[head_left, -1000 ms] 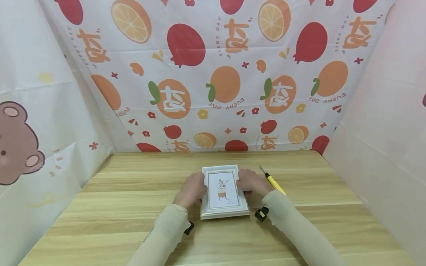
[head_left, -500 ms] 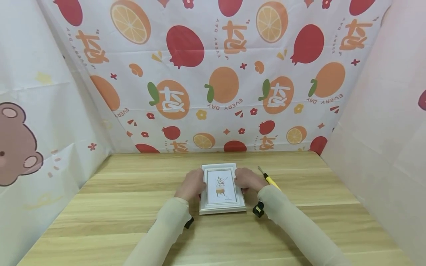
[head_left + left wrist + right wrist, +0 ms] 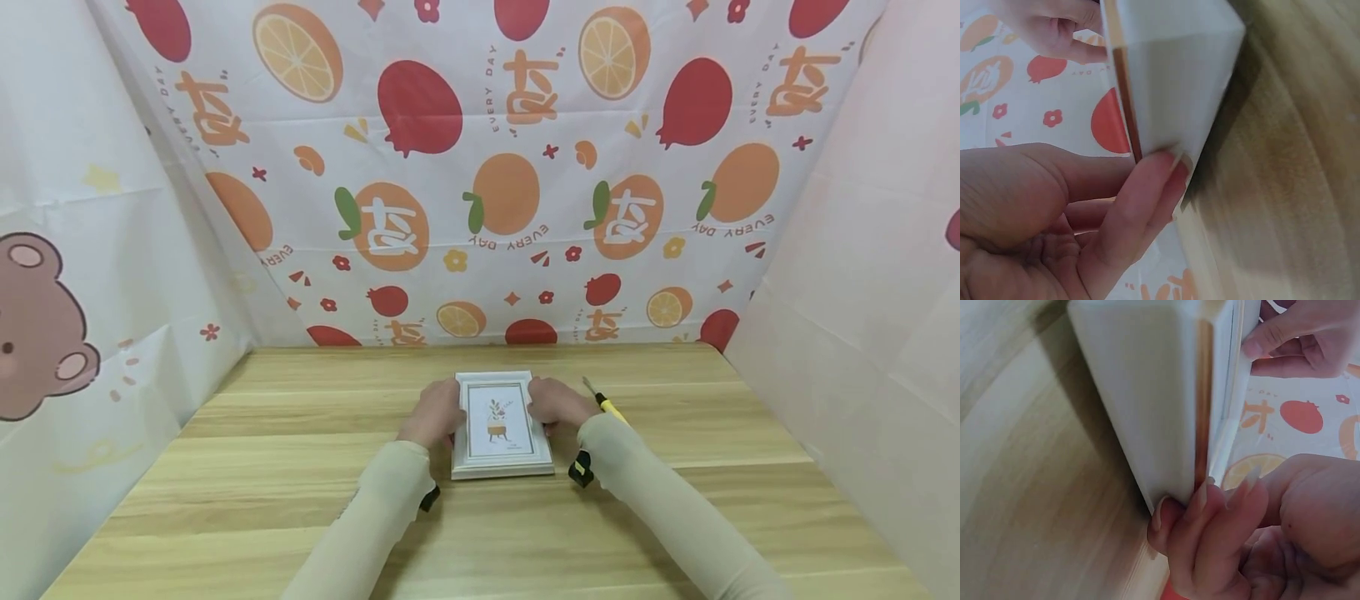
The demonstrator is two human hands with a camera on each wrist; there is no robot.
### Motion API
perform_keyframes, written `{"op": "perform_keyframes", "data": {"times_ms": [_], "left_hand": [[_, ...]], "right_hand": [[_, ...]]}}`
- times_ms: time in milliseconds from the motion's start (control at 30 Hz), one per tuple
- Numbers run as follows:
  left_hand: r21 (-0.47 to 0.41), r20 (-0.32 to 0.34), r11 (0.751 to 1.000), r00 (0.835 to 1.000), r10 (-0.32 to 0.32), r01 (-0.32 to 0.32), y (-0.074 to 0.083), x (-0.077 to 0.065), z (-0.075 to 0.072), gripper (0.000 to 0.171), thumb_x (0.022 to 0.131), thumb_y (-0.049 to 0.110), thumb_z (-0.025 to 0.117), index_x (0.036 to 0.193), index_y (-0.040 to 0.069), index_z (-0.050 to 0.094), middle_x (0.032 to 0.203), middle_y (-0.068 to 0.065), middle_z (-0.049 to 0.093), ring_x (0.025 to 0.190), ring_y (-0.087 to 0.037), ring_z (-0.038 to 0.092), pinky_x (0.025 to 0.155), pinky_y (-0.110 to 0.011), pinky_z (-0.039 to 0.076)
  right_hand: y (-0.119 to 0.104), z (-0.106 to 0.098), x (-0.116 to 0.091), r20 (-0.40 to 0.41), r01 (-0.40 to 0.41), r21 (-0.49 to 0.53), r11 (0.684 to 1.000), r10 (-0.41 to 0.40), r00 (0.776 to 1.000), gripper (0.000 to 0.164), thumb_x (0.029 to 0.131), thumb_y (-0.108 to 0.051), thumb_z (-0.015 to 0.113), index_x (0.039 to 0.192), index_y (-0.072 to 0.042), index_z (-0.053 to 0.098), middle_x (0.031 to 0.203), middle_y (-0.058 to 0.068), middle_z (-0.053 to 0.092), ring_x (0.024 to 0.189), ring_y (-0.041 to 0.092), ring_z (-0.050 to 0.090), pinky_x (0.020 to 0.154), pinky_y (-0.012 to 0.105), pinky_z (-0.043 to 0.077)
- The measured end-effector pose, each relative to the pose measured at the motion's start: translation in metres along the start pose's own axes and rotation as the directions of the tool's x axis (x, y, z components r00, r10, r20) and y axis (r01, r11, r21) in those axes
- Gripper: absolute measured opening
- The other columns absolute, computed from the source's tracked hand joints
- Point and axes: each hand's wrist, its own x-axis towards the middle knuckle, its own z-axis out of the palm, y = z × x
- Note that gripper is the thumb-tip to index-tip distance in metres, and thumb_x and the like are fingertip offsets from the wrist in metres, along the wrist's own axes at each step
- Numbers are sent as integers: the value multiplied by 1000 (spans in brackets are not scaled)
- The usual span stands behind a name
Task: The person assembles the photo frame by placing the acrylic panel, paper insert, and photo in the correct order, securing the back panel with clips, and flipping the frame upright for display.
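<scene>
A white picture frame (image 3: 501, 421) lies face up at the middle of the table, its print showing a plant in a legged pot. My left hand (image 3: 435, 414) holds the frame's left side, and my right hand (image 3: 561, 403) holds the right side. In the left wrist view, fingertips (image 3: 1163, 165) press against the frame's deep white edge (image 3: 1175, 94), low near the tabletop. The right wrist view has curled fingers (image 3: 1200, 512) at the opposite edge (image 3: 1141, 394), thumb hidden behind them. Just right of my right hand lies a screwdriver (image 3: 612, 410) with a yellow handle, partly covered by the sleeve.
The wooden table (image 3: 300, 467) runs back to a fruit-print cloth (image 3: 510, 275). Pale cloths hang at both sides, the left one (image 3: 150, 250) with a printed bear. Black wrist cameras, such as the right one (image 3: 581, 469), sit under the wrists.
Both hands and the picture frame have shifted slightly away from me, and the frame appears a little smaller. The right sleeve now covers more of the screwdriver handle. Both hands keep their hold.
</scene>
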Motion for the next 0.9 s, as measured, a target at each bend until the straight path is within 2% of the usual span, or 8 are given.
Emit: {"op": "perform_keyframes", "data": {"times_ms": [67,233,500,667,900], "left_hand": [[8,-2,1000,1000,-1,1,0,0,0,8,85,-12,59,90,-8,65,80,-26,70,34,-18,59,37,-28,50],[18,-9,1000,1000,-10,11,0,0,0,10,87,-11,60,95,-8,64,84,-26,70,35,-18,59,38,-28,50],[16,0,1000,1000,-24,24,-1,-3,5,14,90,-9,60,103,-9,62,92,-28,68,43,-21,63,39,-27,51],[36,-22,999,1000,-14,15,-2,-2,6,12,90,-8,60,102,-10,62,88,-27,68,42,-21,62,38,-27,50],[81,-46,997,999,21,-17,1,-4,7,7,90,-10,60,96,-11,65,89,-32,71,37,-21,60,36,-26,48]], "right_hand": [[-1,0,1,2,-6,1,1000,6,1000,31,103,-7,53,131,7,54,78,10,61,49,13,55,44,21,43],[-3,1,1,-8,-9,4,1000,9,1000,16,102,-6,54,115,2,58,77,10,61,49,14,56,44,22,42],[-2,3,-1,1,-11,6,1000,11,1000,6,99,-2,56,104,0,59,78,11,61,47,14,55,43,20,42],[-3,3,0,5,-35,19,999,35,999,3,100,-3,55,100,-2,58,78,12,61,47,14,55,43,21,41],[-4,5,-2,13,-38,1,999,38,999,7,99,-1,54,104,0,60,74,11,62,48,13,55,43,21,42]]}}
